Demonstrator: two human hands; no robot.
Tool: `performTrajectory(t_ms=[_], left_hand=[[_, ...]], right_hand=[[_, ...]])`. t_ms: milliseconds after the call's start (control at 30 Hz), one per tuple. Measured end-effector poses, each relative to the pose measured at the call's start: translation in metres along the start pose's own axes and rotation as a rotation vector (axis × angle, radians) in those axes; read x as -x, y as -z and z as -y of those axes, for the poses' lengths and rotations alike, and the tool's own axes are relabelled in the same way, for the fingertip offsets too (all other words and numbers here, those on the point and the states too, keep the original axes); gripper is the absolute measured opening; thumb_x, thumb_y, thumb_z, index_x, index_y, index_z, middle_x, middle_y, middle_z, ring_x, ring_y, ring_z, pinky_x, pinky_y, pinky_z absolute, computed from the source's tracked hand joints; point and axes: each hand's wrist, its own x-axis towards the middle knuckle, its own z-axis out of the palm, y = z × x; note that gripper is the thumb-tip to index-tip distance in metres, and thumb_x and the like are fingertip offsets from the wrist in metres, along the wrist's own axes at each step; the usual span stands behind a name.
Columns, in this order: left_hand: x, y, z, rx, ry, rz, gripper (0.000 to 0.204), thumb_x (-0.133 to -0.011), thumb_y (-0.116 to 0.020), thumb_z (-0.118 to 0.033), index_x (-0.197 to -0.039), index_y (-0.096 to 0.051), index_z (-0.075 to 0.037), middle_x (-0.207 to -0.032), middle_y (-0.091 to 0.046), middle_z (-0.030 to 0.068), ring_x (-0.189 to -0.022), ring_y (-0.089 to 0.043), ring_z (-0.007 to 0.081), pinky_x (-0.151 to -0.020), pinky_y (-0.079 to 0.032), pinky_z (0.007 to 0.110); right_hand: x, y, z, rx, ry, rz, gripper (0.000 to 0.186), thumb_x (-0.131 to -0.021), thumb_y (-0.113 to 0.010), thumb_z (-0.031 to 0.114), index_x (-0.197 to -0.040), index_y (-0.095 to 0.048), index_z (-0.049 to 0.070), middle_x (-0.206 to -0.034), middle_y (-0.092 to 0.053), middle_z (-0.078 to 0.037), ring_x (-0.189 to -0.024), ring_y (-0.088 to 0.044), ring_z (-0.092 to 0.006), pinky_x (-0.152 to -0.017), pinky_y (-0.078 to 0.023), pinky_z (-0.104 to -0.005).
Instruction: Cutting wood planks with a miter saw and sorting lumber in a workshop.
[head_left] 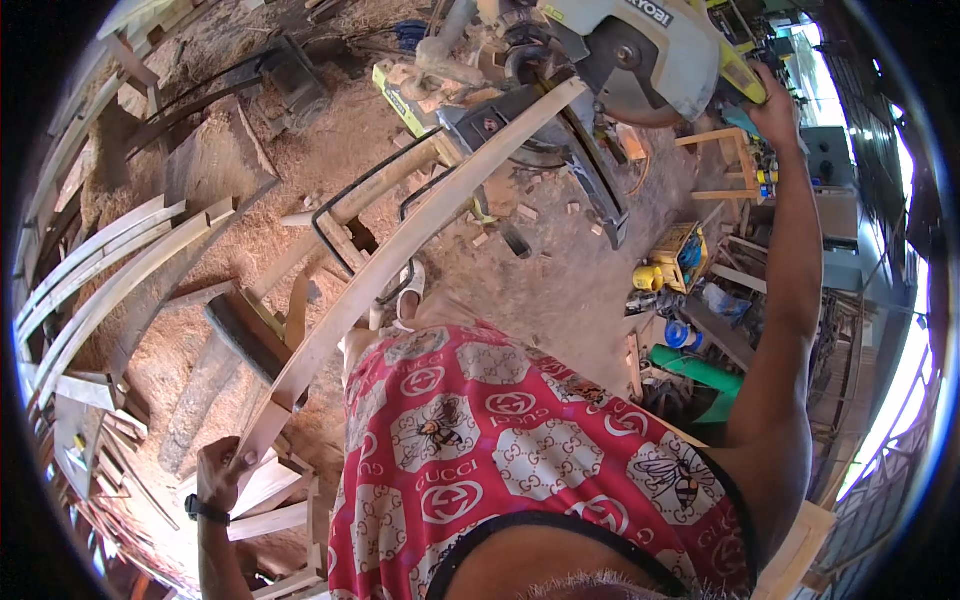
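Observation:
A long curved pale wooden slat (400, 245) runs from the lower left up onto the bed of a miter saw (640, 60) at the top. My left hand (218, 470), with a black watch on the wrist, grips the slat's near end. Up at the top right, my right hand (775, 110) is closed on the saw's yellow-green handle (740, 78). The saw's pale guard covers the round blade, which sits above the slat's far end. My red patterned shorts fill the lower middle.
Sawdust covers the ground. A stack of similar curved slats (100, 275) lies at the left. Short wood offcuts (270, 500) lie near my left hand. Yellow and blue tools (675, 265) and a green object sit on the floor at the right. A metal frame holds up the slat.

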Motion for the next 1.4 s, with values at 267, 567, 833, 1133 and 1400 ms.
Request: performTrajectory(t_ms=[267, 567, 833, 1133, 1400], left_hand=[[-0.074, -0.008, -0.050, -0.127, -0.153, -0.042, 0.072, -0.080, -0.063, -0.067, -0.075, -0.062, 0.005, -0.059, -0.050, 0.0125, -0.058, -0.045, 0.0168, -0.053, -0.035, 0.037], [-0.209, 0.019, -0.019, -0.420, -0.846, -0.226, 0.050, -0.096, -0.057, -0.047, -0.086, -0.069, 0.000, -0.079, -0.067, 0.0101, -0.072, -0.057, 0.0167, -0.069, -0.047, 0.037], [-0.259, 0.050, -0.042, -0.213, -0.360, -0.062, 0.040, -0.098, -0.060, -0.041, -0.110, -0.069, -0.004, -0.099, -0.066, 0.0068, -0.087, -0.059, 0.0178, -0.076, -0.050, 0.034], [-0.272, 0.053, -0.048, -0.067, -0.558, -0.021, 0.059, -0.094, -0.061, -0.053, -0.118, -0.070, 0.000, -0.093, -0.074, 0.0175, -0.079, -0.066, 0.0188, -0.069, -0.050, 0.034], [-0.412, 0.022, -0.110, 0.008, -0.414, 0.126, 0.073, -0.094, -0.053, -0.065, -0.134, -0.055, -0.003, -0.120, -0.062, 0.0090, -0.097, -0.059, 0.0140, -0.077, -0.048, 0.028]], right_hand=[[0.000, 0.009, 0.002, -0.041, 0.093, -0.083, 0.072, -0.070, -0.074, 0.000, -0.136, -0.052, 0.021, -0.116, -0.068, -0.015, -0.109, -0.065, -0.0368, -0.091, -0.052, -0.0426], [0.011, 0.050, 0.088, -0.304, 0.075, -0.027, 0.069, -0.070, -0.082, 0.019, -0.134, -0.057, 0.010, -0.121, -0.066, -0.018, -0.113, -0.063, -0.0324, -0.098, -0.049, -0.0423], [0.000, 0.065, 0.108, -0.220, 0.207, -0.034, 0.055, -0.070, -0.081, 0.024, -0.122, -0.064, 0.015, -0.095, -0.070, -0.017, -0.090, -0.067, -0.0367, -0.077, -0.052, -0.0463], [0.014, 0.078, 0.118, -0.221, 0.221, -0.073, 0.048, -0.069, -0.080, 0.019, -0.114, -0.063, 0.012, -0.095, -0.069, -0.017, -0.090, -0.065, -0.0375, -0.076, -0.050, -0.0469], [-0.006, 0.086, 0.141, -0.240, 0.241, 0.038, 0.072, -0.068, -0.075, 0.010, -0.137, -0.057, 0.015, -0.097, -0.069, -0.019, -0.090, -0.065, -0.0359, -0.077, -0.051, -0.0453]])
